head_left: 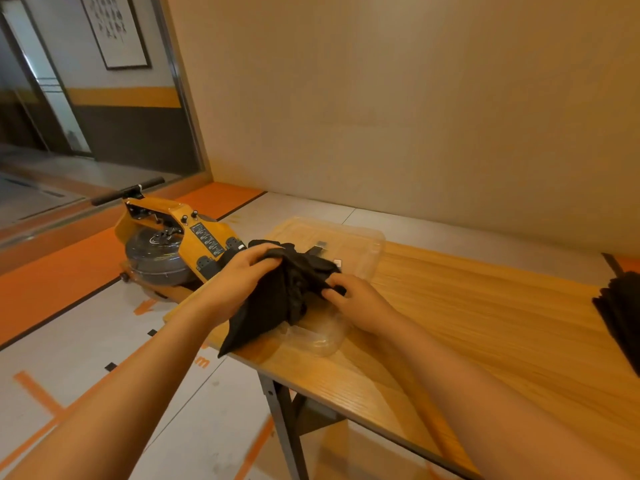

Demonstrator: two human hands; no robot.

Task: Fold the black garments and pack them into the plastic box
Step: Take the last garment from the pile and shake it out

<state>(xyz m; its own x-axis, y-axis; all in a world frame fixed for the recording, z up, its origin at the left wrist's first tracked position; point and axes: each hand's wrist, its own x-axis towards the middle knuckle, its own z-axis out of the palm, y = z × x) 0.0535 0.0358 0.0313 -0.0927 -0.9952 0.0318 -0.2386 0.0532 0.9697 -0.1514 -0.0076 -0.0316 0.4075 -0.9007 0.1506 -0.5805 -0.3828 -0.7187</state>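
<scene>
- Black garment (287, 296): bunched and crumpled, held between both hands over the clear plastic box (363, 242). One loose corner hangs down past the box's near-left side and reaches the table edge.
- Left hand (242, 271): fingers curled over the garment's upper left edge, gripping the cloth.
- Right hand (356, 296): pinches a fold on the garment's right side, thumb and fingers closed on the fabric.
- Hands are apart, with the bunched cloth spanning the gap between them.
- Plastic box: transparent, shallow, sits at the left end of the wooden table (485, 323). A small dark item shows through it at the far side; possibly a clip or label, too blurred to tell.
- More dark fabric (620, 306) lies at the table's right edge, well apart from the box and partly out of view.
- Yellow rowing machine (180, 237) stands on the floor just beyond the table's left end.
</scene>
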